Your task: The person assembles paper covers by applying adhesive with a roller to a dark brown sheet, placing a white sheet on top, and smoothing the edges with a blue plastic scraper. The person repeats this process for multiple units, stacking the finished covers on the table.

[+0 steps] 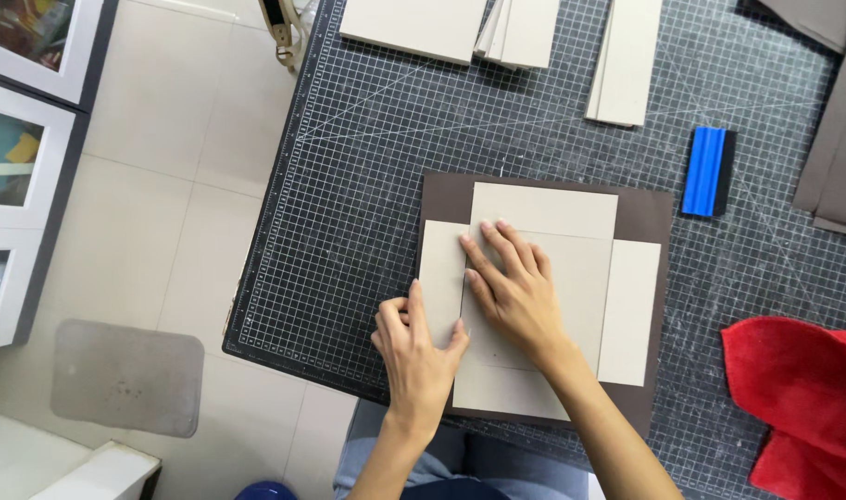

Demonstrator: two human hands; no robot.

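Note:
A dark brown sheet (645,208) lies on the gridded cutting mat (367,167). Several beige cardboard panels rest on it: a large middle panel (580,278), a narrow left strip (439,268), a right strip (629,310) and a top strip (543,206). My right hand (511,287) presses flat on the middle panel, fingertips at its left edge. My left hand (415,347) sits at the lower end of the left strip, thumb and fingers pinching or pushing its edge against the middle panel.
A blue scraper tool (708,171) lies right of the sheet. A red cloth (802,398) is at the lower right. Stacks of beige board (413,26) and strips (625,60) sit at the mat's far edge. Grey sheets (839,139) lie far right. A grey floor mat (126,375) is left.

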